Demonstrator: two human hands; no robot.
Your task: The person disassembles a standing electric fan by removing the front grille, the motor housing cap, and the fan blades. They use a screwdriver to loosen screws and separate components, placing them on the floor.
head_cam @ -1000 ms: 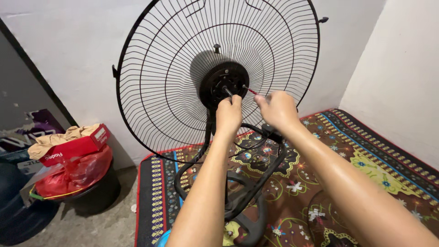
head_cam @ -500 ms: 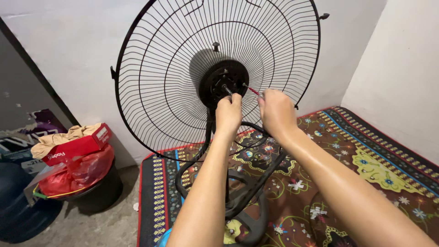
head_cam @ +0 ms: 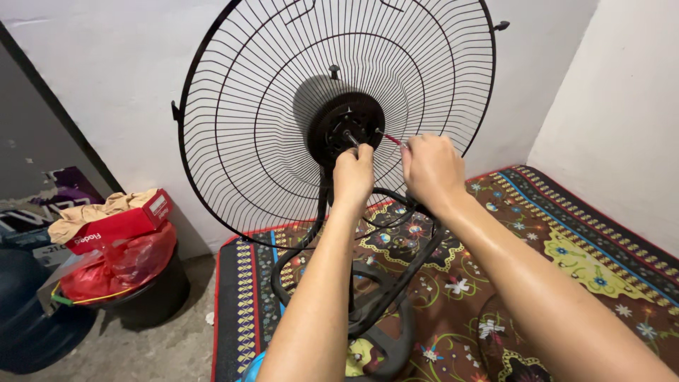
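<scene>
A black wire fan guard [head_cam: 254,106] stands upright before a white wall, with a round black motor hub [head_cam: 346,129] at its centre. My left hand [head_cam: 353,173] is closed around the hub's lower edge beside the shaft. My right hand [head_cam: 431,168] grips a screwdriver with a red shaft [head_cam: 391,139], whose tip meets the right side of the hub. The screwdriver's handle is hidden in my fist. The fan's black stand and base [head_cam: 375,311] sit below on a patterned rug.
A patterned rug [head_cam: 566,240] covers the floor to the right. At the left stands a black bin [head_cam: 152,293] with a red bag and a red box [head_cam: 117,226] on top, and a dark blue container [head_cam: 28,318] beside it. White walls close in behind and right.
My right hand shifted slightly up and left and turned a little on the screwdriver. My left hand stayed on the hub.
</scene>
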